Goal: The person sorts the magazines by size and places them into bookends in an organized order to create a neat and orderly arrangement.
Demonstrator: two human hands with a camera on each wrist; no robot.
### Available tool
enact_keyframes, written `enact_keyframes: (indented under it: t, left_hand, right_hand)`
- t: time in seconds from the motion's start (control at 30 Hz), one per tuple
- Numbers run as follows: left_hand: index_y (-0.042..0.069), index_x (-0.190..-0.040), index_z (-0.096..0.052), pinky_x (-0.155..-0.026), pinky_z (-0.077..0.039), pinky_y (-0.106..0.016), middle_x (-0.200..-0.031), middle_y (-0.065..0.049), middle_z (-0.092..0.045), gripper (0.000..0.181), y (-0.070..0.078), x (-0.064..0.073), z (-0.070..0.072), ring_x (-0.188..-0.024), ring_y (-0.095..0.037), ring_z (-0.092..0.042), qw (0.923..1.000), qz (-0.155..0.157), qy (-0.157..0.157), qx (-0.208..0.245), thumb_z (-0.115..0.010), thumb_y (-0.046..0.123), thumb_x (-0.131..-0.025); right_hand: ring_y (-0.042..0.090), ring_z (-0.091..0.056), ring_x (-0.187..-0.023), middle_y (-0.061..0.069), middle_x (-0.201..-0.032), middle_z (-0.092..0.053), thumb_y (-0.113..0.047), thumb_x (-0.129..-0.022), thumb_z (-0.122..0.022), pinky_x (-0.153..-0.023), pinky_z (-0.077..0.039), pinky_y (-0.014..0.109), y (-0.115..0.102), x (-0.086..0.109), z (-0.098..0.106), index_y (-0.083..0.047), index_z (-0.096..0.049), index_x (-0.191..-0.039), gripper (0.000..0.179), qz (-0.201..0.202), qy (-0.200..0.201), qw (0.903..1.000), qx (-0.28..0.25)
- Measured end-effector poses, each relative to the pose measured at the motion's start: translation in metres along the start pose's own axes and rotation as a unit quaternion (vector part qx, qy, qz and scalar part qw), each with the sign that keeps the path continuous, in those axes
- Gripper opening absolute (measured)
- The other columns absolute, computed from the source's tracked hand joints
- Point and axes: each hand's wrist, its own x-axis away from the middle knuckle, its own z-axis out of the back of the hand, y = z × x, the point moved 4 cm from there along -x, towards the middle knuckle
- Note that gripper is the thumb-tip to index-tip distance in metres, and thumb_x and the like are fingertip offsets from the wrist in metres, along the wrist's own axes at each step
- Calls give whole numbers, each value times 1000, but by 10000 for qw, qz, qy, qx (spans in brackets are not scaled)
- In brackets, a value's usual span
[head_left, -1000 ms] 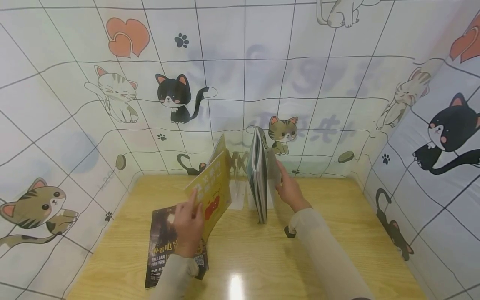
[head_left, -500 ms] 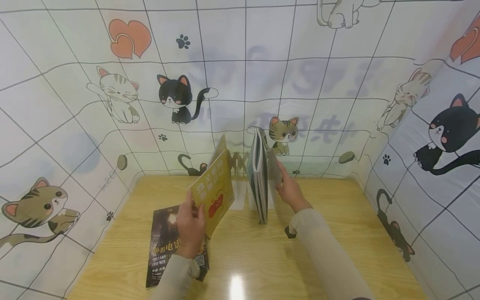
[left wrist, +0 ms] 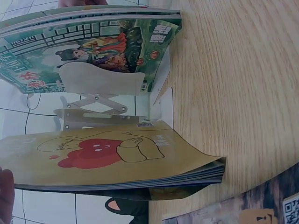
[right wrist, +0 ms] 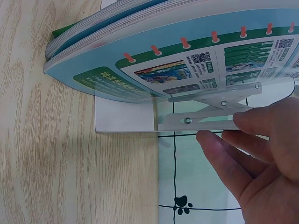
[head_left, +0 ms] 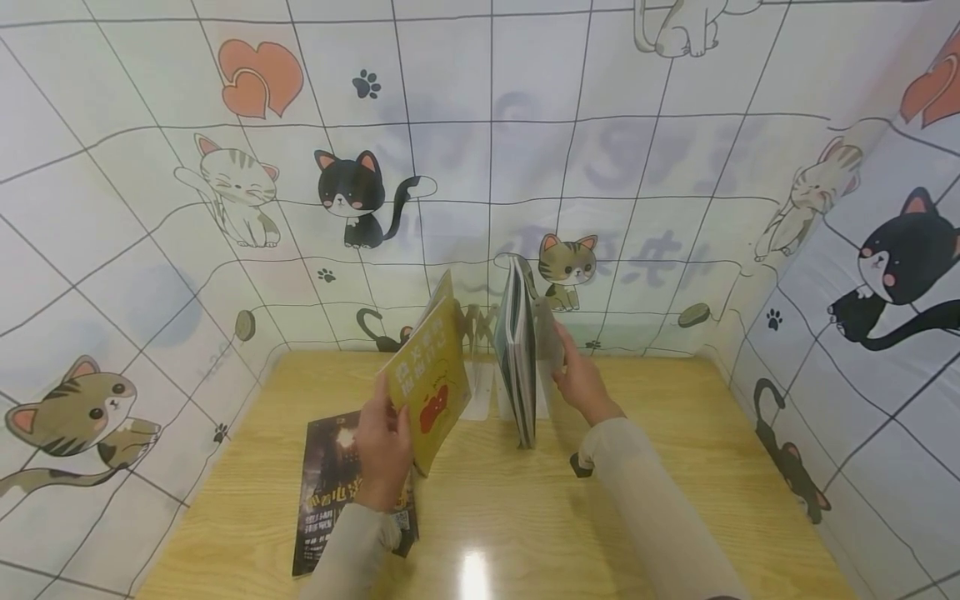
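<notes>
My left hand [head_left: 384,450] grips the outer edge of a yellow picture book [head_left: 431,392] with a red heart on its cover, thumb on the front. The book stands upright and slanted at the left side of a white folding bookend [left wrist: 103,79] with criss-cross arms. Several thin books [head_left: 517,367] stand upright in the right part of the bookend, a green illustrated cover facing left. My right hand [head_left: 585,379] pinches the bookend's right end panel [right wrist: 201,125] between thumb and fingers, as the right wrist view shows.
A dark magazine [head_left: 322,442] with yellow lettering lies flat on the wooden table [head_left: 637,467], partly under my left forearm. Cloth walls [head_left: 487,167] with cat drawings and a grid enclose the table at the back and both sides.
My left hand has shifted slightly right with the yellow book, and its index finger has drawn back from the cover to the edge. My right hand stays at the bookend's panel.
</notes>
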Motion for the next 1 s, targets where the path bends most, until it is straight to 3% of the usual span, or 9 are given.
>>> enact_keyframes:
  t: [0.3,0.63,1.0]
  left_hand:
    - [7,-146,-44,-65,-55,-40,-99,-19,-59,69,0,-5,-13,-86,-30,-60,9995,-275,120,-125,-68,-10,-83]
    - [6,-142,-50,-58,-49,-39,-86,-16,-55,63,-1,-11,-25,-72,-28,-53,9955,-753,123,-560,-68,-6,-82]
    - [8,-141,-51,-53,-53,-33,-85,-16,-54,63,-2,-19,-34,-69,-27,-55,9945,-920,26,-494,-67,-6,-82]
  right_hand:
    - [31,-58,-68,22,-91,-64,3,-86,-67,-60,-48,43,0,-2,0,-25,-10,-157,96,-88,-43,10000,3]
    - [24,-50,-56,13,-73,-60,2,-86,-67,-55,-44,38,2,-3,-1,-27,-9,-157,96,-171,-131,9998,0]
    - [25,-50,-57,12,-71,-58,0,-88,-67,-56,-44,40,2,-3,-2,-28,-7,-157,96,-280,-184,9994,59]
